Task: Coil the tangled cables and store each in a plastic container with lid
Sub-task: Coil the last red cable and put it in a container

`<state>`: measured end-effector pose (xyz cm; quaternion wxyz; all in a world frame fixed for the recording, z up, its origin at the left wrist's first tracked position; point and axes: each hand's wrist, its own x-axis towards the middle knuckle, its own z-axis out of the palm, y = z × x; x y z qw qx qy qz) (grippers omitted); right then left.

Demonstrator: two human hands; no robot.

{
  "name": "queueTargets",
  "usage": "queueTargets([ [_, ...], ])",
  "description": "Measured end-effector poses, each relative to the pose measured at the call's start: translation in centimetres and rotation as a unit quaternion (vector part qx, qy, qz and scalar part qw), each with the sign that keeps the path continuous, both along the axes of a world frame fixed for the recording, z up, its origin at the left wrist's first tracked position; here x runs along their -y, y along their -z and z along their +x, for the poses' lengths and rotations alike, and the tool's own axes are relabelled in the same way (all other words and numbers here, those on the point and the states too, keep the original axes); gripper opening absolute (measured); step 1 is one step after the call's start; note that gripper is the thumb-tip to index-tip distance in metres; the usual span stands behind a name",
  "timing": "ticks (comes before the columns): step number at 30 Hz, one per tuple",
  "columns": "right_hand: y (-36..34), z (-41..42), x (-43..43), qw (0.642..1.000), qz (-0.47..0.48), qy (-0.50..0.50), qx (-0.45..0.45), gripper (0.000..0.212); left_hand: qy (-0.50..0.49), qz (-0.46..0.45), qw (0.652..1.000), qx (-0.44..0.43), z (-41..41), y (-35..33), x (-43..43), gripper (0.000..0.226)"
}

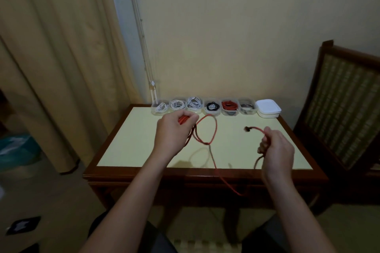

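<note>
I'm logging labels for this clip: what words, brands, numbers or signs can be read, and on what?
None can be read.
The plastic containers, white lids and red cable show no print.
The white mark on the dark floor object is too blurred to tell.

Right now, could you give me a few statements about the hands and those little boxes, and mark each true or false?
1. The left hand and the right hand both hold the long red cable. True.
2. The containers at the far edge of the table are closed. False: they are open, and the white lids sit stacked at the right end of the row.
3. One container holds a coiled red cable. True.
4. The long red cable lies flat on the table. False: it hangs between the hands and sags below the table's front edge.
</note>
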<state>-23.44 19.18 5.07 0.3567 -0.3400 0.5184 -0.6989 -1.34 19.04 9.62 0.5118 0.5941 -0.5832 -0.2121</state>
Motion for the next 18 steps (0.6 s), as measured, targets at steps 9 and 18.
queueTargets([
  [9, 2.1, 0.4, -0.4, 0.925, 0.083, -0.166, -0.331, 0.015, 0.089, 0.002, 0.983, -0.158, -0.3, -1.4, -0.3, 0.014],
  [18, 0.2, 3.3, -1.5, 0.912, -0.012, -0.317, -0.261, 0.003, 0.137, 0.031, 0.953, -0.269, -0.8, -2.1, -0.5, 0.024],
])
